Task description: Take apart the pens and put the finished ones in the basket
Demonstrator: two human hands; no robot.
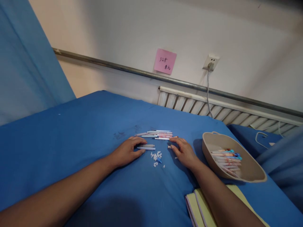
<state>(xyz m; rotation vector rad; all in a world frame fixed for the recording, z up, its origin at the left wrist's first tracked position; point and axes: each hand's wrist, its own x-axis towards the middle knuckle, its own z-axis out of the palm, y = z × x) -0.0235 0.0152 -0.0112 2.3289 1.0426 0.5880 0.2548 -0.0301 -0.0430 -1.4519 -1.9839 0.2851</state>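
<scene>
My left hand [126, 152] rests flat on the blue cloth, fingers stretched out beside two loose pens [147, 147]. My right hand [183, 152] lies palm down opposite it, fingers extended toward a row of several white and pink pens [158, 134] lined up just beyond both hands. Between the hands sits a small heap of tiny white caps with a blue one [156, 157]. Neither hand holds anything.
A beige oval basket [246, 176] with several more pens stands at the right. Yellow-green notebooks [201, 208] lie under my right forearm. Behind are a radiator [227, 110], a wall socket with a cable [210, 63] and a pink note [165, 61].
</scene>
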